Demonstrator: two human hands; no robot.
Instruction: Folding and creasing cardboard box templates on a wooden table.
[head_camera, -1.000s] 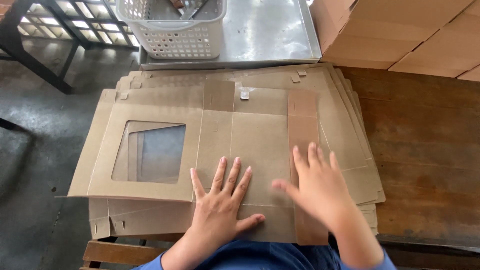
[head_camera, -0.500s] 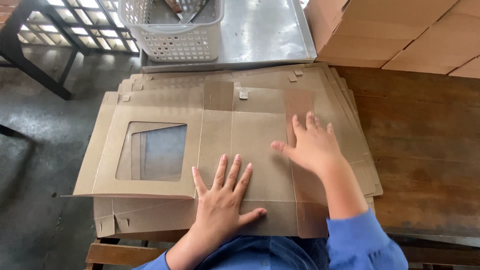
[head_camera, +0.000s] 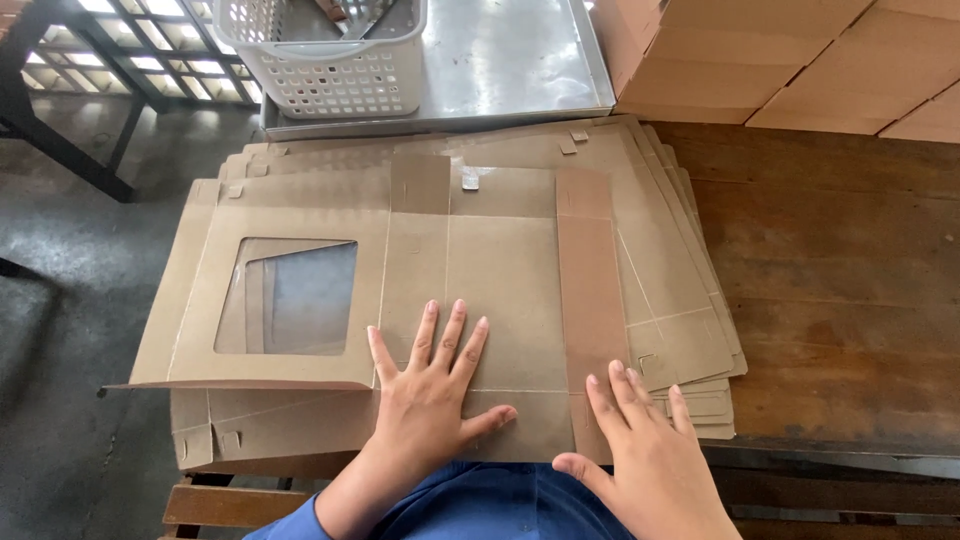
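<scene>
At the far left lies grey concrete floor (head_camera: 60, 300), and at the top a white perforated basket (head_camera: 330, 60) stands on a metal tray (head_camera: 520, 60). A stack of flat cardboard box blanks (head_camera: 680, 300) rests on the wooden table (head_camera: 850, 250), its left part overhanging the table edge. The top blank (head_camera: 500, 270) has a clear square window (head_camera: 295, 295) in its left panel. The left hand (head_camera: 430, 400) lies flat on the middle panel, palm down, fingers spread, gripping nothing. Just right of it runs a darker folded strip (head_camera: 590, 290) of the blank. The right hand (head_camera: 650, 455) presses open and flat on the near end of that strip, holding nothing. Closed cardboard boxes (head_camera: 800, 60) sit stacked at the top right
</scene>
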